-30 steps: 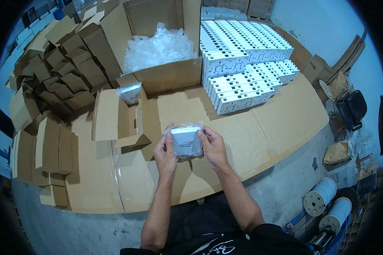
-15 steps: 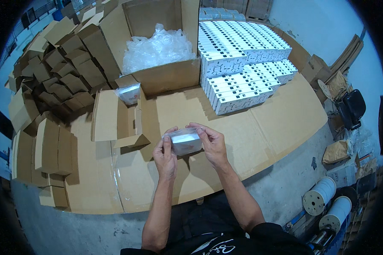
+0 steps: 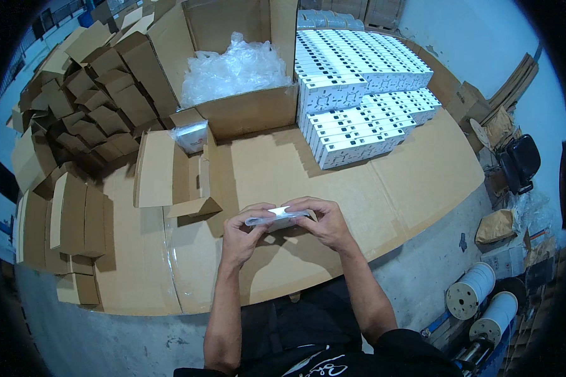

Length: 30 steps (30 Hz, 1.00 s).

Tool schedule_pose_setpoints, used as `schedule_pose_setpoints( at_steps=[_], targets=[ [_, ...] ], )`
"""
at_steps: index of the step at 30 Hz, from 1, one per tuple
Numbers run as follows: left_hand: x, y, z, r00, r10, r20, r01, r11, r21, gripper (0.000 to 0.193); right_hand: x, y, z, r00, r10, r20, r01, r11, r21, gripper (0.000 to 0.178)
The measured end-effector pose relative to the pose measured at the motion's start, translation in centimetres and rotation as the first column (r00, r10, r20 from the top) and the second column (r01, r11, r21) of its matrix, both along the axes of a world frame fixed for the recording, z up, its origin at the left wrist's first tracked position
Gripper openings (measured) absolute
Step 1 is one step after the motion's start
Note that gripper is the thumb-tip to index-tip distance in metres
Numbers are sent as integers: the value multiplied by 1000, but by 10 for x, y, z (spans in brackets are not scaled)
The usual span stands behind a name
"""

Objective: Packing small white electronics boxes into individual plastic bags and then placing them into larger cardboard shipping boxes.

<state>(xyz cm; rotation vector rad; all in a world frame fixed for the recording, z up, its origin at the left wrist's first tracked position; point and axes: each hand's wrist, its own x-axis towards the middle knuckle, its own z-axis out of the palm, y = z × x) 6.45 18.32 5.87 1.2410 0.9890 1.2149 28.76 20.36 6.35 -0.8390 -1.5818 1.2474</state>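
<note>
Over the front of the cardboard-covered table, both hands grip a small white box in a clear plastic bag (image 3: 282, 217), now seen nearly edge-on. My left hand (image 3: 240, 236) pinches its left end, thumb below and fingers on top. At the right end, my right hand (image 3: 327, 225) holds it the same way, fingers bent over the upper edge. Just left and beyond stands an open brown carton (image 3: 202, 182) with its flaps spread. Another bagged white box (image 3: 192, 137) sits at that carton's far end.
Behind stands a large carton (image 3: 245, 114) filled with clear plastic bags (image 3: 233, 70). White printed boxes (image 3: 358, 141) are stacked at the back right. Empty brown cartons (image 3: 107, 107) pile up on the left, with more cartons (image 3: 78, 217) near the left edge. Cable reels (image 3: 471, 289) stand on the floor.
The bagged box has tipped from showing its broad face to nearly edge-on. Both hands have rolled with it, their fingers now over the top edge, and the hands sit slightly wider apart.
</note>
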Motion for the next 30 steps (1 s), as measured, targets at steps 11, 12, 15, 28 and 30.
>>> schedule_pose_setpoints(
  at_steps=[11,12,15,28,30],
  targets=[
    [12,-4,4,977,212,-10,-212,976,-43,11,-8,-4,8,993,-72,-97,56,986,-159,9],
    [16,-3,4,964,265,-16,-266,961,-73,13,-9,-3,8,982,-89,-169,47,970,-238,13],
    [24,-1,3,941,337,-8,-336,936,-104,15,-10,0,10,981,-129,-147,83,954,-290,20],
    [32,18,-17,892,388,233,-388,920,-50,41,1,0,-4,987,-83,-136,115,962,247,29],
    [35,15,-6,901,395,178,-400,916,-11,46,5,-4,-2,995,-53,86,37,983,178,29]
  ],
)
